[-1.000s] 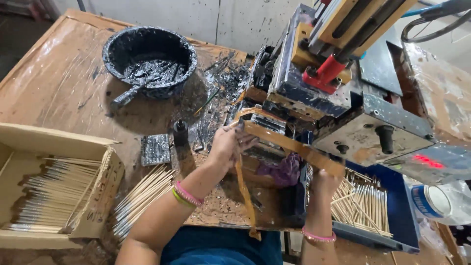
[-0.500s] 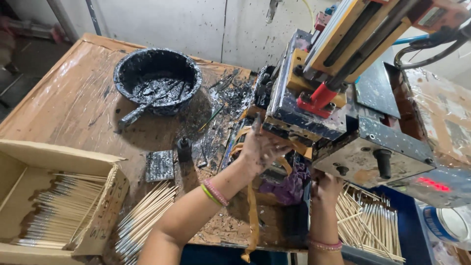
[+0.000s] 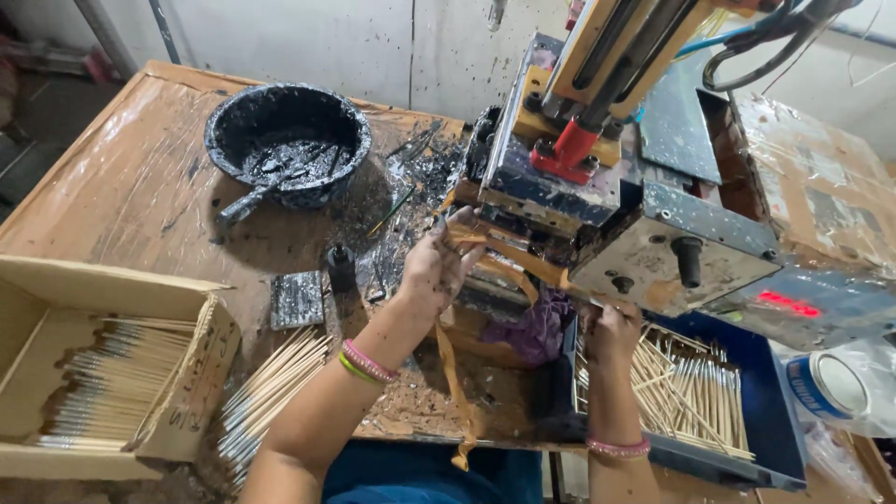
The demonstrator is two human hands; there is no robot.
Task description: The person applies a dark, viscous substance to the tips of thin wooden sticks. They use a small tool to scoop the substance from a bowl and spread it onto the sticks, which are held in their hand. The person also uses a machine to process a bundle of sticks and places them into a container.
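1. Head view, nearest: the right hand (image 3: 611,331) at 5 o'clock reaches into the blue tray (image 3: 775,439) of wooden sticks (image 3: 691,397); its fingers are hidden, so their grip cannot be told.
2. Centre: the left hand (image 3: 437,266), fingers curled and pinching something thin, works under the printing machine (image 3: 616,187), beside an orange strap (image 3: 453,373).
3. At 8 o'clock, a cardboard box (image 3: 187,373) holds finished sticks.
4. At 11 o'clock, an ink bowl (image 3: 287,140) sits within reach.

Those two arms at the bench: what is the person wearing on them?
Both forearms are bare, with no sleeves and no gloves. The left hand has a stack of thin bangles at the wrist, pink with a yellow-green one. The right hand has a pink beaded bracelet further down the wrist. No rings or watch show.
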